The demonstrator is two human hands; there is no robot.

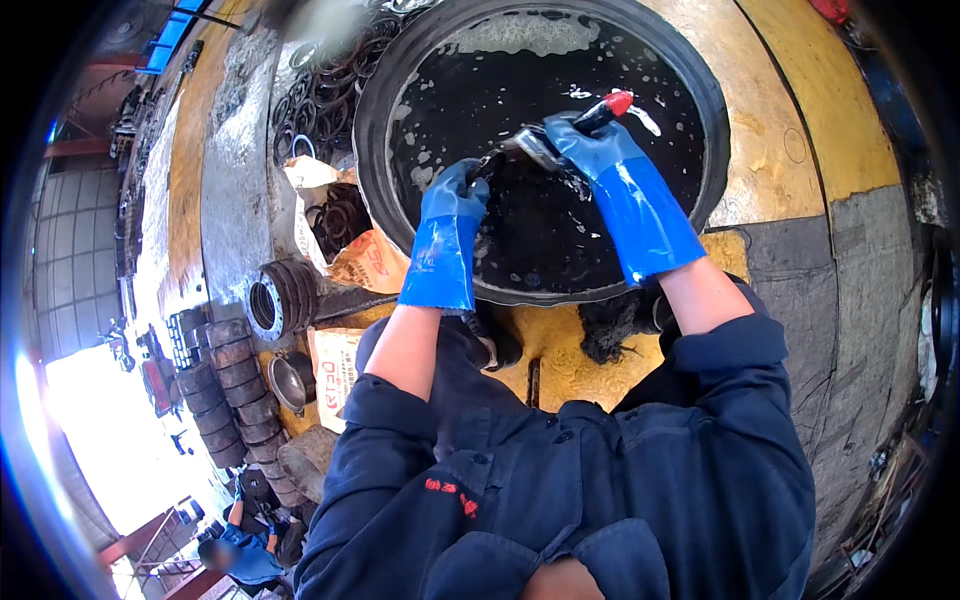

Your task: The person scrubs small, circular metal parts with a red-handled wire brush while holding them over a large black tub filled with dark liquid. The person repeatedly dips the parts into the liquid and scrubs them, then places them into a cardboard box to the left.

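Both my hands wear blue rubber gloves above a wide black tub [365, 130] of dark liquid with patches of foam. In my right hand [590, 145] is a brush [617, 103], its dark handle ending in a red tip. The brush's metal collar and wet head point left, toward my other hand. My left hand [455, 190] is closed round a small dark wet part [488, 163], whose exact shape is hidden by the fingers and the black liquid behind. The brush head is close to this part; whether they touch I cannot tell.
Many dark rings [335, 85] lie left of the tub. A torn sack [370, 262] holds more rings, near a stack of ring parts [280, 300]. A metal bowl [290, 385] and stacked dark cylinders [240, 385] stand lower left. Another person [245, 555] is at lower left.
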